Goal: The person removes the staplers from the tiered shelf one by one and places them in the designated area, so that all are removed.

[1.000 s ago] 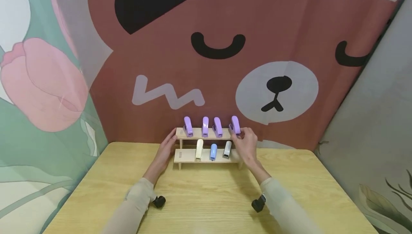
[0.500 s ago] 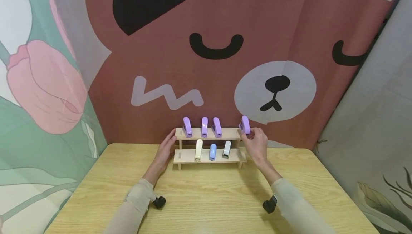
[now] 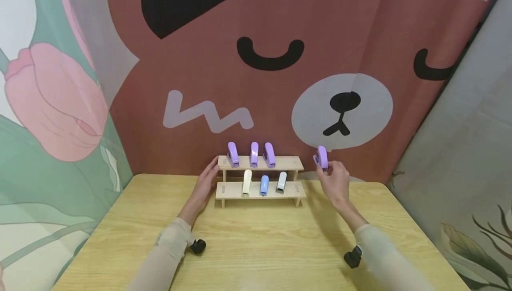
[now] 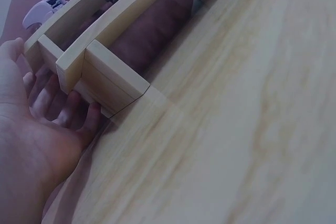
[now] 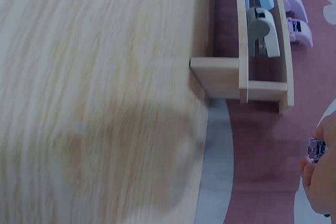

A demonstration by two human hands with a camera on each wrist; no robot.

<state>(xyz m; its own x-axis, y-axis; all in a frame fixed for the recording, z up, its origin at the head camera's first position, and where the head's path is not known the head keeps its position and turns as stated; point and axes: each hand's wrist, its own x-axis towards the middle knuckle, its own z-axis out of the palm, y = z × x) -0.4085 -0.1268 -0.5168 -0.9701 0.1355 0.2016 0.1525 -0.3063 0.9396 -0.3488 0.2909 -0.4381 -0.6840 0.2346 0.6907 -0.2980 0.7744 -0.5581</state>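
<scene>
My right hand [image 3: 336, 183] pinches a small purple stapler [image 3: 322, 157] from below, upright and off the right end of the two-tier wooden stand [image 3: 286, 163]. In the right wrist view, the fingers [image 5: 317, 179] show at the right edge, with a sliver of the stapler [image 5: 316, 149] between them. My left hand [image 3: 203, 189] lies against the stand's left end, its fingers and thumb touching the wood [image 4: 114, 80] in the left wrist view. Three purple staplers [image 3: 254, 154] stand on the upper tier. The lower tier bears a cream stapler [image 3: 247, 183], a blue one [image 3: 264, 185] and a whitish-grey one [image 3: 282, 182].
The stand is near the back of a light wooden table [image 3: 256, 246]. A curtain [image 3: 200, 69] with a brown bear print hangs right behind it, and more printed cloth [image 3: 56, 104] hangs at the left. A grey curtain [image 3: 460, 157] borders the right side.
My right hand has moved right, carrying the purple stapler from the right end of the upper tier to beyond the stand. The left hand has stayed at the stand's left end.
</scene>
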